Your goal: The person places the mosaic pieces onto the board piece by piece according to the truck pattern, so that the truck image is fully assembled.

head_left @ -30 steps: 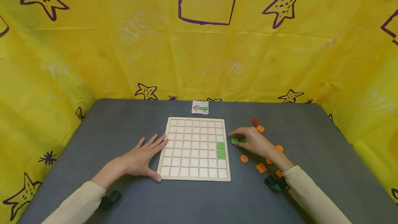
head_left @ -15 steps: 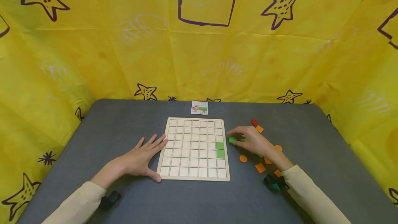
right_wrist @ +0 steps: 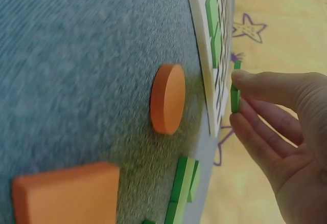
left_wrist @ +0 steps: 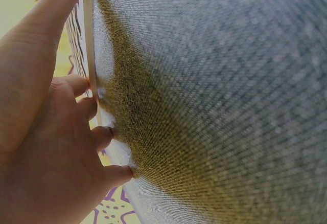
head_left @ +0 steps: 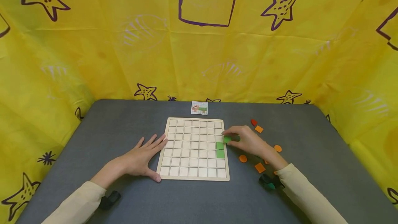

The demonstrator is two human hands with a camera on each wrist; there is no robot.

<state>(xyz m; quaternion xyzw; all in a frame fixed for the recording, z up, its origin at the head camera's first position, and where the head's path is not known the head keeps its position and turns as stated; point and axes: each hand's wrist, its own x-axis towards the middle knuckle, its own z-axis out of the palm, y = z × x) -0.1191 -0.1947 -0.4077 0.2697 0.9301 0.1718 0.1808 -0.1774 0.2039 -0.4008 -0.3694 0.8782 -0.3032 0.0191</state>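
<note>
A pale wooden grid board (head_left: 186, 162) lies on the table, with two green square tiles (head_left: 220, 154) set one above the other in its right column. My left hand (head_left: 138, 160) rests at the board's left edge, fingers spread and straight; its thumb touches the near left corner. At the right edge, my right hand (head_left: 248, 140) pinches a green tile (right_wrist: 235, 98) between thumb and fingertips, just above those two tiles. In the right wrist view the held tile stands edge-on, clear of the board. A second bit of green shows under the right hand in the head view.
Right of the board lie an orange disc (head_left: 243, 158), an orange square (head_left: 259, 167), another orange disc (head_left: 277, 148) and a red piece (head_left: 254, 122). Green tiles (right_wrist: 179, 188) lie near the right hand. A small printed picture card (head_left: 199, 108) lies behind the board.
My right hand has moved left with the green tile, from the table beside the board to over its right edge. The left hand has stayed in place.
</note>
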